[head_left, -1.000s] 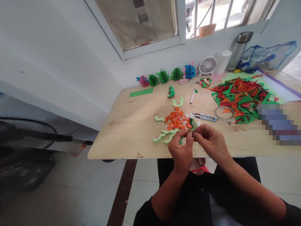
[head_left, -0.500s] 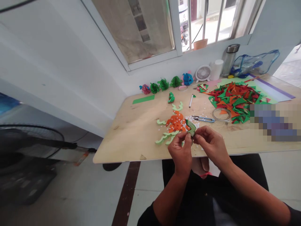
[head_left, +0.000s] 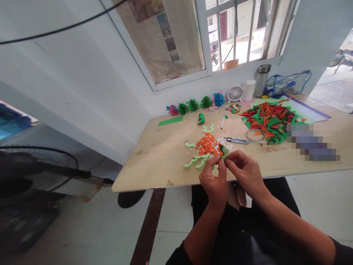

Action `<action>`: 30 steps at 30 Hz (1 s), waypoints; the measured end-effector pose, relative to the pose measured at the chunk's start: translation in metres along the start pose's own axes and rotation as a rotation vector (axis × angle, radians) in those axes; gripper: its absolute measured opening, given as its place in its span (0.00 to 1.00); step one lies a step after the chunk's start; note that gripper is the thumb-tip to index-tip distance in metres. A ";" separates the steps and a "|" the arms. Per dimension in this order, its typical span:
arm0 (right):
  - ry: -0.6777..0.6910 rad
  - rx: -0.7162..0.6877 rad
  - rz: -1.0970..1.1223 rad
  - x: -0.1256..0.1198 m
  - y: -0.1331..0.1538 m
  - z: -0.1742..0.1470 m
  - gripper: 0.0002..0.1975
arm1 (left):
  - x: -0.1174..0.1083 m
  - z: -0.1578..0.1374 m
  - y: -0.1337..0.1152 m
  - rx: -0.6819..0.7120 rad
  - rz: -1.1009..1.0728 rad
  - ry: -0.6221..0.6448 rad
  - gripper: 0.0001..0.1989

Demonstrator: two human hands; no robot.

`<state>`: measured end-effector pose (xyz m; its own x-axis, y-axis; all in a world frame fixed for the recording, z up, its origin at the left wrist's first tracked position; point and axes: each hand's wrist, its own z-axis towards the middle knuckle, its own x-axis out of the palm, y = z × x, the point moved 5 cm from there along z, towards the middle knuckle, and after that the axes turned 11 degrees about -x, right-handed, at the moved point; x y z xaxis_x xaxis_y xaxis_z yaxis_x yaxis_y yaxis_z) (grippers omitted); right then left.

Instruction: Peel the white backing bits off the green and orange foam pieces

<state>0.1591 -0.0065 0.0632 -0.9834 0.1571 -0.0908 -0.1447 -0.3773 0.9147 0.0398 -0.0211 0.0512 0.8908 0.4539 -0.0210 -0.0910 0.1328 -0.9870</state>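
Observation:
Between my two hands, over the table's near edge, is a small folded green paper piece (head_left: 224, 151), dark green on one side and pale green on the other. My left hand (head_left: 215, 176) pinches its lower end with thumb and forefinger. From the right, the closed fingertips of my right hand (head_left: 245, 169) meet the same piece. Just beyond lie orange wavy paper cutouts (head_left: 206, 143) dotted with tiny white bits. Pale green wavy paper strips (head_left: 197, 161) surround them. Blue-handled thread snips (head_left: 236, 140) rest to the right of these.
A heap of red, orange and green paper scraps (head_left: 271, 119) covers the table's right part, with a tape roll (head_left: 256, 135) beside it. Along the wall stand paper flower-like crafts (head_left: 193, 105), a small white fan (head_left: 235, 94) and a glass bottle (head_left: 261, 81). A white pen (head_left: 223, 122) lies mid-table.
My head view has shifted slightly. My right hand has come closer to my left, its fingertips now nearer the folded green paper piece.

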 end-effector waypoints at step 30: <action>0.075 -0.032 -0.040 -0.007 -0.010 -0.003 0.06 | 0.008 0.004 0.016 -0.334 -0.309 0.002 0.08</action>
<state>0.1669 -0.0062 0.0533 -0.9820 0.1045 -0.1577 -0.1867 -0.4013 0.8967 0.0437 -0.0117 0.0355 0.8543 0.4360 0.2830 0.3280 -0.0297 -0.9442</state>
